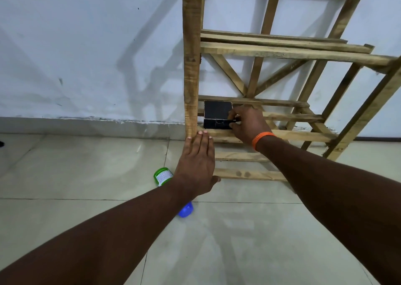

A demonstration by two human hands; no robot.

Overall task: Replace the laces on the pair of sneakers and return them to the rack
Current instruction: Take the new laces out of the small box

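Rack (282, 52) of bare wooden slats is being shown in the head view, standing on the tiled floor (86, 165) against a white wall (86, 45). Its front-left post (191, 67) is being touched at the foot by the left hand (196, 165), fingers straight and pressed together. A black box (217, 111) on a low shelf is being gripped at its right side by the curled fingers of the right hand (247, 124). A green container (162, 176) is being partly hidden by the left forearm.

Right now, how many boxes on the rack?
1. A black box sits at the left end of a lower shelf of the rack, gripped by the right hand. The rack's top is cut off, so more may be hidden.
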